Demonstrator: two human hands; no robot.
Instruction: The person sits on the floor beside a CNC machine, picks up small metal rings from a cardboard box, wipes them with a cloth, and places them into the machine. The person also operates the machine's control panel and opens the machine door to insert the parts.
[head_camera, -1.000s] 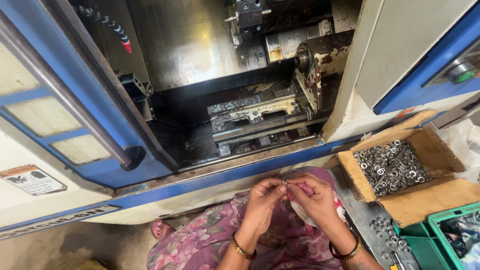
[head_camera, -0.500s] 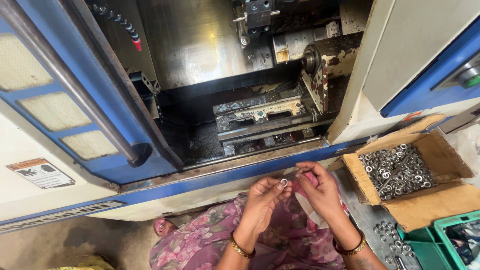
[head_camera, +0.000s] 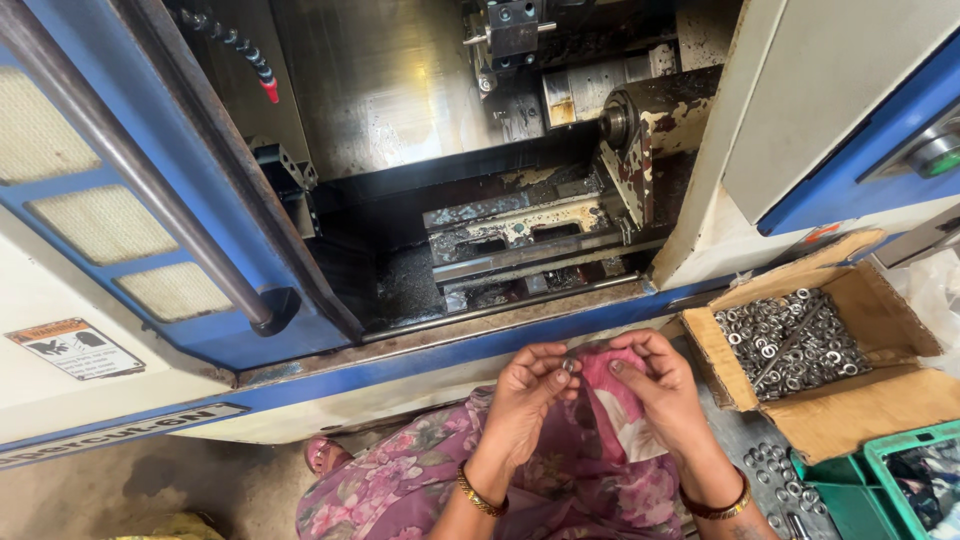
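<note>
Two hands: both of yours are up in front of you, close together, over your lap.
Left hand (head_camera: 525, 395): your fingers are curled in and pinch a small metal ring (head_camera: 568, 365) at the tips.
Right hand (head_camera: 660, 385): your fingers bend around a pink cloth (head_camera: 600, 372); your thumb points toward the ring, just beside it. You cannot tell if it touches the ring.
Ring: small, round and shiny, it sits between your two hands, right above the pink cloth.
Bracelets: you wear one on each wrist.
Lap: your flowery pink dress (head_camera: 400, 485) is under your hands.
Box: a brown cardboard box (head_camera: 860, 405) stands open on your right, near your right hand. It is full of many rings (head_camera: 785, 345) like the one you hold.
Loose rings: more of them (head_camera: 770, 465) lie on the dark surface below the box.
Green crate (head_camera: 880, 480): it sits at the bottom right, just beside the box.
Machine: a big blue and white machine (head_camera: 500, 200) stands in front of you. Its sliding door (head_camera: 120, 200) is open and you can see the dark metal parts inside.
</note>
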